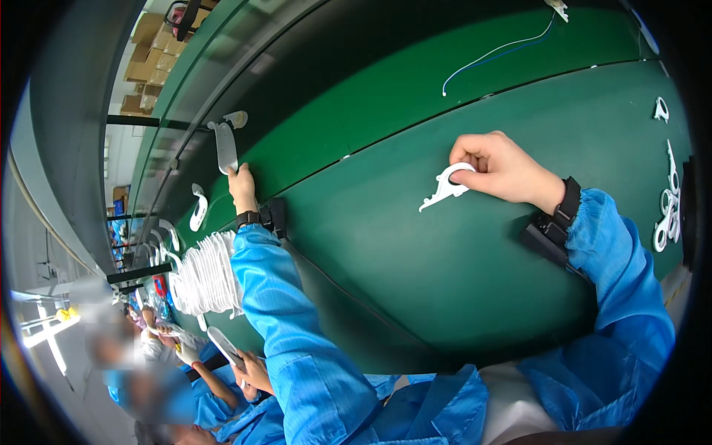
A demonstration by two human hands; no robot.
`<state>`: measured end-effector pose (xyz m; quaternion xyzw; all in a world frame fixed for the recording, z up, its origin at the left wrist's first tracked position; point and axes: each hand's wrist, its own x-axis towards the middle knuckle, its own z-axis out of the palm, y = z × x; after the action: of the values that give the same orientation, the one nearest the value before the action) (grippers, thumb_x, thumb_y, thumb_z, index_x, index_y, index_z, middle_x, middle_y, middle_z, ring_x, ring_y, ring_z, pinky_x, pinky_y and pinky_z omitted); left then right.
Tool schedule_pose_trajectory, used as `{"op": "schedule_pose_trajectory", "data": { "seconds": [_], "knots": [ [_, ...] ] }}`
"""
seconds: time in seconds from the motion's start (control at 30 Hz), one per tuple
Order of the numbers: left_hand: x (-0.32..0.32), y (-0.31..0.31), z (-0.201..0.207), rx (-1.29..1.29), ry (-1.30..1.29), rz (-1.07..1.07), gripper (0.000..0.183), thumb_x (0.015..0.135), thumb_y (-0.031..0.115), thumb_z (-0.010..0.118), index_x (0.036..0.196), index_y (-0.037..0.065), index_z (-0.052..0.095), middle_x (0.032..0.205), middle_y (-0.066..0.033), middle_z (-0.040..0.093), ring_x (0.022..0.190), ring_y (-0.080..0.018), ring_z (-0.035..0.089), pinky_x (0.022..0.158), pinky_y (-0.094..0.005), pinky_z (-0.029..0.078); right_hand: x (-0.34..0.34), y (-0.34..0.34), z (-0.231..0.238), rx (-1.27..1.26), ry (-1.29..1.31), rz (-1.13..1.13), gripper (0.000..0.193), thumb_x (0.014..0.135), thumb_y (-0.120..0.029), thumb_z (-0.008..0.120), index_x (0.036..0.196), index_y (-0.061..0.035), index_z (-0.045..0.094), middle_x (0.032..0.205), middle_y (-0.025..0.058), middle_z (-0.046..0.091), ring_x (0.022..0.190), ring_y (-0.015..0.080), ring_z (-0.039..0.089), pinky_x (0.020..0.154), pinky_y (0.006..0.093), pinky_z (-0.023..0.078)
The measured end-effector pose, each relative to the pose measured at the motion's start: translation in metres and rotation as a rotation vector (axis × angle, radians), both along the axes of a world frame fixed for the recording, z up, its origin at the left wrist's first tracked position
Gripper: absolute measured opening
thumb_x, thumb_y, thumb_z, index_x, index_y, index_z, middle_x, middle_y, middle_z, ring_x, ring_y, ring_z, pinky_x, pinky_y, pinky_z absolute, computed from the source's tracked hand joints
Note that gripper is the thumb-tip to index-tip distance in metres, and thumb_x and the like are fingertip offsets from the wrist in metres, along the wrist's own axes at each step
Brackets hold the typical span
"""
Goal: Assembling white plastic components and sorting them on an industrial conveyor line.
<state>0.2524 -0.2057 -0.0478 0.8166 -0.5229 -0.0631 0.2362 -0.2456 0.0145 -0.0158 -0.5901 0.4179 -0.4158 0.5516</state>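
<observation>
My left hand point(242, 187) reaches far out to the left, its fingers closed on the near end of a long, rounded white plastic shell point(225, 146). Just beyond that shell lies a small, round whitish piece point(237, 119). Over the middle of the green bench, my right hand point(498, 167) pinches a flat white plastic part with a ring at one end and a hooked, narrow tail point(443, 189). The thumb and fingers cover part of the ring.
Stacked white parts point(204, 276) stand beside my left forearm, near a curved white piece point(198, 208). Several ringed white parts point(667, 215) lie at the right edge. Thin wires point(493, 55) rest across the far bench. At lower left, a co-worker's hand point(254, 373) holds another shell point(222, 346).
</observation>
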Motion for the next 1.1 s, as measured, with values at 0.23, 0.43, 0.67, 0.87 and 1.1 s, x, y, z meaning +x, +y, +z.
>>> {"op": "schedule_pose_trajectory", "data": {
  "seconds": [0.23,0.43,0.67,0.87,1.1],
  "knots": [
    [-0.015,0.035,0.048,-0.813,-0.022,-0.042,0.042,0.086,0.01,0.059,0.125,-0.003,0.053,0.112,-0.0191,0.059,0.1,-0.0279,0.056,0.093,-0.0373,0.042,0.0,0.0,0.001,-0.03,-0.001,0.036,0.01,0.083,-0.007,0.067,0.087,-0.0003,0.061,0.069,0.0054,0.065,0.059,0.0103,0.058,0.054,0.0258,0.044],
    [-0.066,0.114,0.162,-0.91,0.162,-0.484,0.034,0.088,-0.003,0.054,0.121,0.001,0.047,0.108,-0.0122,0.055,0.097,-0.0189,0.055,0.088,-0.0307,0.046,0.004,0.001,-0.001,-0.048,0.007,0.043,0.01,0.083,-0.007,0.067,0.086,0.0004,0.061,0.07,0.0048,0.064,0.06,0.0086,0.058,0.055,0.0243,0.044],
    [-0.234,0.184,0.109,-0.083,-0.234,-1.292,0.041,0.083,0.002,0.061,0.122,0.013,0.057,0.106,-0.0089,0.064,0.094,-0.0289,0.063,0.087,-0.0382,0.045,-0.003,-0.008,-0.007,-0.022,-0.118,-0.197,0.013,0.085,-0.01,0.068,0.09,-0.0008,0.06,0.073,-0.0003,0.062,0.06,0.0022,0.055,0.046,0.019,0.042],
    [-0.242,0.227,0.073,-0.07,-0.526,-0.718,0.037,0.093,0.029,0.056,0.125,0.01,0.055,0.09,-0.0065,0.067,0.084,-0.0257,0.063,0.084,-0.0427,0.042,-0.017,-0.004,-0.005,-0.176,0.034,-0.232,0.013,0.083,-0.01,0.066,0.087,0.0013,0.062,0.072,0.0047,0.064,0.062,0.0101,0.057,0.058,0.026,0.045],
    [-0.224,0.23,0.067,-0.309,0.301,-0.753,0.027,0.097,0.02,0.042,0.103,0.004,0.064,0.075,-0.0072,0.066,0.063,-0.0204,0.058,0.061,-0.033,0.044,-0.01,-0.011,0.004,-0.062,0.12,-0.054,0.024,0.092,-0.022,0.064,0.085,0.0001,0.067,0.074,-0.0007,0.063,0.068,0.0048,0.054,0.06,0.0226,0.043]
  ]
}}
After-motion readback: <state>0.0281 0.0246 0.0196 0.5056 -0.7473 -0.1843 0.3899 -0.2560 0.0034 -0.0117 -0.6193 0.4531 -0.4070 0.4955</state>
